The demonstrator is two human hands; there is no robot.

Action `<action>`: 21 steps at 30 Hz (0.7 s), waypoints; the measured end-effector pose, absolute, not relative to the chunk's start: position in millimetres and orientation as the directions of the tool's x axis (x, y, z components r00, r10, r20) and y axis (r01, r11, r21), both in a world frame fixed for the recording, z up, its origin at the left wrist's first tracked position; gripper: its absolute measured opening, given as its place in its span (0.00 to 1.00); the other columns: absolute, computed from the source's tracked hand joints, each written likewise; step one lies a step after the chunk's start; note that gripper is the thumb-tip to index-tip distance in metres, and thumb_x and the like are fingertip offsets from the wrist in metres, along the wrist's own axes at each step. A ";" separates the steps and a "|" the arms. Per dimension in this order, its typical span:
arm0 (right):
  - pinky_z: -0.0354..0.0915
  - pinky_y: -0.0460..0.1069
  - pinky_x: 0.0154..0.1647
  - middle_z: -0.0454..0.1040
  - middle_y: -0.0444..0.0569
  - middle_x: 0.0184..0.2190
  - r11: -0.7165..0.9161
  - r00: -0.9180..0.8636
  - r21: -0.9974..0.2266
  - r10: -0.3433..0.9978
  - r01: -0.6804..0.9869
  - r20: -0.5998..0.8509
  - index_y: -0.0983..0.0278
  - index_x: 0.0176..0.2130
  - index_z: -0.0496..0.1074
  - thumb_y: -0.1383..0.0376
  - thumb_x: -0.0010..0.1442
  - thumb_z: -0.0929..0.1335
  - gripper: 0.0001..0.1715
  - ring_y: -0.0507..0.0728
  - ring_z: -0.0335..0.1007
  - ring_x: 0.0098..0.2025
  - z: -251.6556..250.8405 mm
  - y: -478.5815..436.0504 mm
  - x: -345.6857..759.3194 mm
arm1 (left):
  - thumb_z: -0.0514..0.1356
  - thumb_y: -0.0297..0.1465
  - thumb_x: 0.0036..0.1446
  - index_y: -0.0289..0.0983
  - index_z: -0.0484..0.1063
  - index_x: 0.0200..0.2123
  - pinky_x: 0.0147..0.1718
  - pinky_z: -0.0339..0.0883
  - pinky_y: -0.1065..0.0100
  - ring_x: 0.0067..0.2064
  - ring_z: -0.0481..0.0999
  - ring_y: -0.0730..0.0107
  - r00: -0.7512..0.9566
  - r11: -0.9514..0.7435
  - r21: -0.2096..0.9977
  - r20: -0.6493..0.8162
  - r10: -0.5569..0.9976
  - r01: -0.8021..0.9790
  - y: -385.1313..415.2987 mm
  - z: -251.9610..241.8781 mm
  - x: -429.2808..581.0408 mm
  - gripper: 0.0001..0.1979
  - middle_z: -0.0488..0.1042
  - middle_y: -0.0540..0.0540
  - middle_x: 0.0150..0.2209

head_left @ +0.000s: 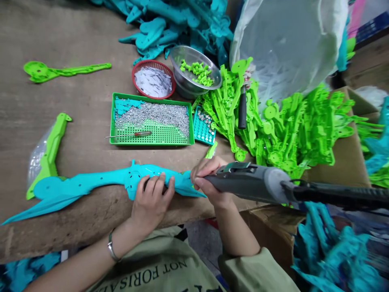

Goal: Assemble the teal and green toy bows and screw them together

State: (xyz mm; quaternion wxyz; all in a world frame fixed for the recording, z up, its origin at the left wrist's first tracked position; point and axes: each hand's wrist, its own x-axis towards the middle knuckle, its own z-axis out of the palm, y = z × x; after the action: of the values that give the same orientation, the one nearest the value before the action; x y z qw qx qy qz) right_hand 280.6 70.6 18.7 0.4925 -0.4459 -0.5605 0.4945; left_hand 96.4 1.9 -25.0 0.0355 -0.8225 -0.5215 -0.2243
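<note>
A long blue plastic toy shell [106, 177] lies along the front of the table, its pointed end to the left. My left hand [153, 194] rests over its middle, fingers bent around it and gripping it. In my right hand [212, 178] is a grey and black electric screwdriver [252, 182], held nearly level over the shell's right end with its cord running right. My fingers hide the driver's tip and any screw there. Just beyond the shell's left end stands a green curved part [48, 156] with a clear plastic piece.
A green tray [152, 142] holds screws and a hand screwdriver [133, 134]. Behind it are a red basket [174, 83] of white strips and a metal bowl [182, 87] of green pieces. Green parts [282, 134] pile right; blue parts [179, 28] pile behind. A green part [67, 72] lies far left.
</note>
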 end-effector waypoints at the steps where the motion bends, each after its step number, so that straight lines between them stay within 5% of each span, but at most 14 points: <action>1: 0.66 0.50 0.20 0.68 0.39 0.21 0.118 -0.183 -0.993 0.976 -0.006 0.117 0.58 0.31 0.69 0.62 0.53 0.75 0.11 0.53 0.66 0.21 19.5 73.0 282.1 | 0.58 0.24 0.63 0.40 0.73 0.53 0.56 0.63 0.52 0.47 0.75 0.60 0.354 -0.454 0.175 0.413 0.839 0.873 2.0 -25.5 96.5 0.16 0.78 0.39 0.48; 6: 0.64 0.47 0.19 0.68 0.37 0.20 0.167 -0.401 -0.984 0.898 -0.068 0.180 0.59 0.40 0.73 0.63 0.57 0.74 0.10 0.50 0.64 0.18 34.1 100.1 278.7 | 0.59 0.24 0.62 0.38 0.73 0.54 0.56 0.64 0.53 0.48 0.76 0.61 0.349 -0.463 0.172 0.448 0.823 0.869 0.9 -29.0 97.5 0.17 0.79 0.38 0.48; 11: 0.66 0.48 0.21 0.70 0.36 0.20 0.379 -0.151 -0.872 0.886 -0.310 0.439 0.56 0.42 0.72 0.62 0.59 0.73 0.10 0.50 0.64 0.17 36.8 143.1 244.6 | 0.58 0.24 0.63 0.37 0.73 0.55 0.58 0.64 0.53 0.50 0.76 0.61 0.347 -0.443 0.134 0.439 0.829 0.887 -1.2 -29.7 99.6 0.18 0.79 0.37 0.50; 21: 0.65 0.48 0.23 0.68 0.34 0.18 0.272 -0.142 -0.949 0.945 -0.162 0.295 0.59 0.42 0.65 0.57 0.58 0.73 0.16 0.51 0.66 0.19 -2.0 172.3 213.5 | 0.54 0.28 0.63 0.38 0.67 0.64 0.62 0.58 0.53 0.58 0.73 0.58 0.387 -0.438 0.054 0.380 0.840 0.897 -13.5 -30.9 101.9 0.25 0.75 0.36 0.58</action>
State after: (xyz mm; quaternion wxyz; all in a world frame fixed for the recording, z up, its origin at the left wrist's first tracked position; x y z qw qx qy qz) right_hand 213.5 172.3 -2.0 0.5577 -0.3434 -0.5700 0.4962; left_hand 101.9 -13.5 -30.9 0.0802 -0.8290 -0.5240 -0.1784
